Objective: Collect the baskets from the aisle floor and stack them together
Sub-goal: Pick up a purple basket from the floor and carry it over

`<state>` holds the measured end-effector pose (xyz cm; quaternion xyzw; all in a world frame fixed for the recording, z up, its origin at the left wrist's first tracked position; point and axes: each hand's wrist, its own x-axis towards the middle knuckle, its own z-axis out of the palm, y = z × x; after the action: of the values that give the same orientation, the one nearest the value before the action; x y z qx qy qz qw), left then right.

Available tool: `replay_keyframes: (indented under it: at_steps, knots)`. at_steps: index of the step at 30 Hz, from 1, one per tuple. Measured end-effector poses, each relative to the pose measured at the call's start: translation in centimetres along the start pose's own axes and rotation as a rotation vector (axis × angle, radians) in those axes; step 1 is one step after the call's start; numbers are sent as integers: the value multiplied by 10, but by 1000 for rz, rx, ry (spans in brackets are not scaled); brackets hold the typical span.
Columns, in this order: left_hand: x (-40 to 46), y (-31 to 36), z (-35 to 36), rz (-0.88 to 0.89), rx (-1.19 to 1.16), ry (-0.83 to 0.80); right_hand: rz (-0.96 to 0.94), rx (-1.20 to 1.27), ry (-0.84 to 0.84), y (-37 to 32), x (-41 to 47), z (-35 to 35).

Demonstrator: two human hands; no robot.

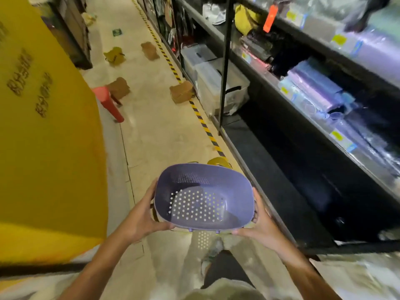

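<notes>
The left hand [144, 215] grips the left side of a purple perforated basket [203, 197], thumb curled under its near edge; the right hand [259, 224] grips the right side the same way. The fingers of both hands are hidden behind the basket's walls. The basket is held level above the aisle floor [155, 131], its open top facing the camera. Just beyond its far rim, part of a yellow basket [219, 162] shows, mostly hidden. Farther up the aisle lie blurred brown baskets [181, 92] and another yellow one [114, 56], too soft to make out in detail. A red stool [108, 102] stands at the left, partly cut off by a yellow panel [47, 126]. Dark shelving [303, 105] runs along the right.
</notes>
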<state>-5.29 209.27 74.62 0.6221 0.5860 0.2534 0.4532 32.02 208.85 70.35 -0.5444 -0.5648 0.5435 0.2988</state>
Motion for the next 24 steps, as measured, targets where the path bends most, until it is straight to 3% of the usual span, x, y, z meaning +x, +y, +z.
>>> replay_keyframes:
  at_steps: [9, 12, 24]
  knots:
    - [187, 27, -69, 13, 100, -72, 26, 97, 58, -30, 158, -35]
    - [251, 34, -75, 17, 101, -156, 116, 71, 117, -28, 192, -51]
    - [541, 33, -65, 212, 180, -684, 365, 261, 651, -23, 303, -30]
